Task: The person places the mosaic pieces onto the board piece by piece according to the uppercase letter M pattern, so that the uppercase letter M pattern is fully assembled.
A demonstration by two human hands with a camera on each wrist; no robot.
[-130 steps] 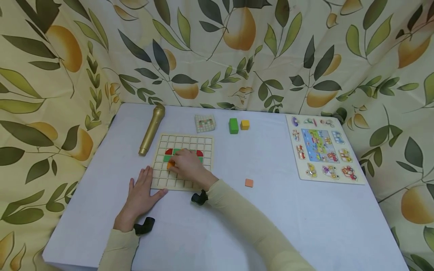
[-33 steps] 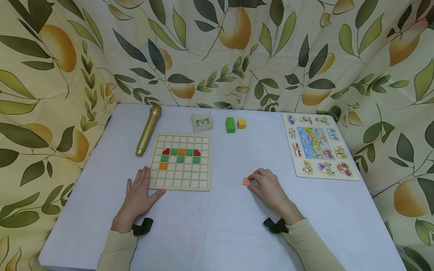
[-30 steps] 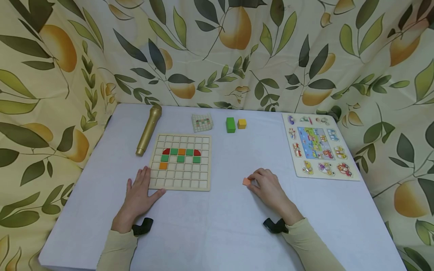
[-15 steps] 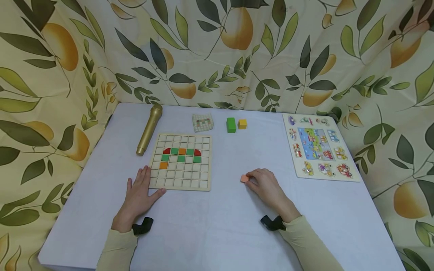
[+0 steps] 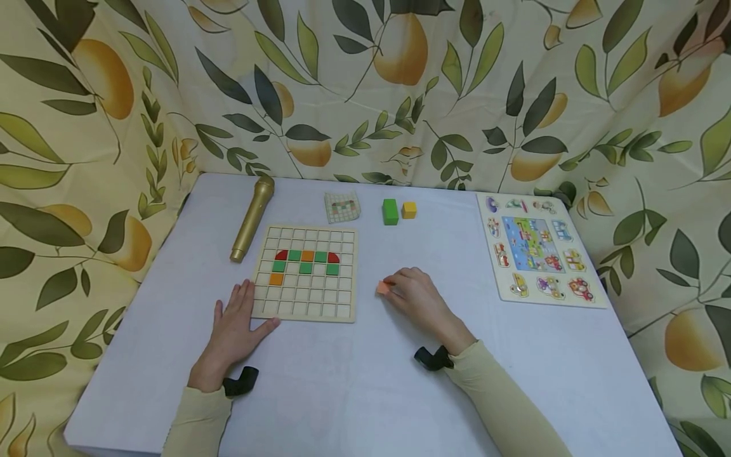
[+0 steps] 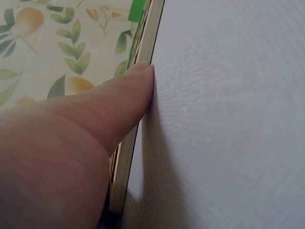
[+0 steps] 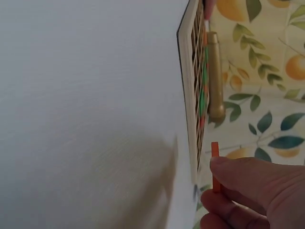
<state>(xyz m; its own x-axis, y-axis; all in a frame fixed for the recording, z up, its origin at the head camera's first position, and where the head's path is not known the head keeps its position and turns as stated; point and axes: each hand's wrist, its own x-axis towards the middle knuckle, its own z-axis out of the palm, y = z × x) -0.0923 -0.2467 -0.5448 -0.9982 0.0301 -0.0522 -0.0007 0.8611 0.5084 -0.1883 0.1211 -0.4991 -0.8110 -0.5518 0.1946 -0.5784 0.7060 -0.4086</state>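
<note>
In the head view a wooden grid board (image 5: 311,298) lies left of centre. Red, green and orange tiles fill some of its cells, with one orange tile (image 5: 276,279) lower at the left. My left hand (image 5: 234,339) lies flat with spread fingers at the board's lower left corner; in the left wrist view its thumb (image 6: 119,98) touches the board's edge (image 6: 138,114). Between thumb and fingers my right hand (image 5: 419,301) pinches a thin square orange tile (image 5: 382,289), just right of the board. The right wrist view shows this tile (image 7: 215,149) edge-on, above the table.
A gold microphone (image 5: 252,219) lies left of the board. Behind the board are a small pattern card (image 5: 342,207), a green block (image 5: 390,212) and a yellow cube (image 5: 408,210). A picture puzzle board (image 5: 571,301) lies at the far right. Patterned cloth hangs behind the table.
My right hand left the board, where an orange tile now shows, and took the other orange tile from the table. It has since carried that tile left. My left hand has stayed put.
</note>
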